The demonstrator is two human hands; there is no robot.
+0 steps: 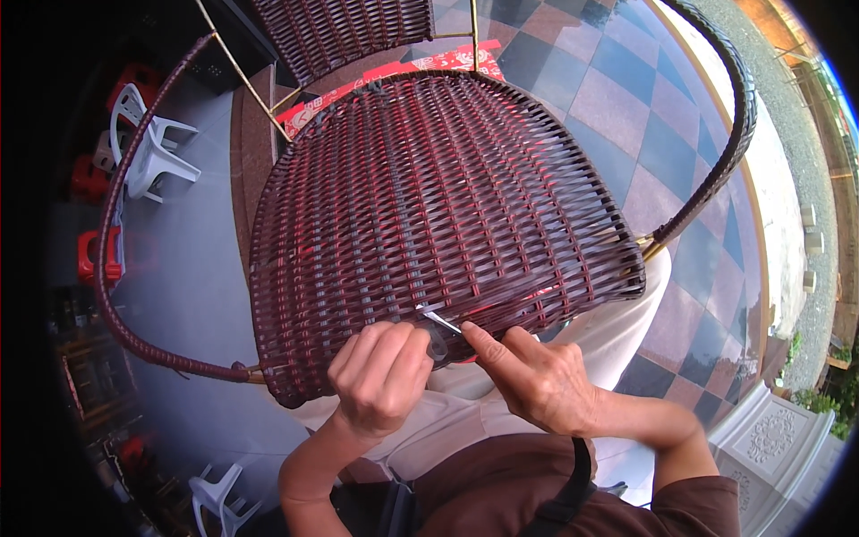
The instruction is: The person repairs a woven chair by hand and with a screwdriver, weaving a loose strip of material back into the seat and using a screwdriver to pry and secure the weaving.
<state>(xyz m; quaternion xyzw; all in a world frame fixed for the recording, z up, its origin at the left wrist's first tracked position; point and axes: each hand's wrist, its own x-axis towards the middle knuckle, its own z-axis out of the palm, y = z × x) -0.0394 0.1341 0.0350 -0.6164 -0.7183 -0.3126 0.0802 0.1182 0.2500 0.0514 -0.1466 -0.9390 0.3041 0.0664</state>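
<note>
A woven wicker chair seat (420, 197) in dark brown and red strands lies before me, its front edge close to my body. My right hand (537, 371) grips a thin silvery metal tool (441, 319), index finger laid along it. The tool's tip meets the weave near the front edge, where some strands look loose and slanting. My left hand (383, 371) is closed like a fist at the same edge, just left of the tool. A dark looped strand (438, 345) shows between the hands. What the left fingers hold is hidden.
Curved wrapped armrests rise at the left (121, 259) and right (738, 116), and the woven backrest (349, 31) stands beyond. Red patterned material (394, 73) shows behind the seat. White plastic chairs (148, 148) and red stools (97, 255) stand leftward on the floor. Checkered tiles (617, 98) lie right.
</note>
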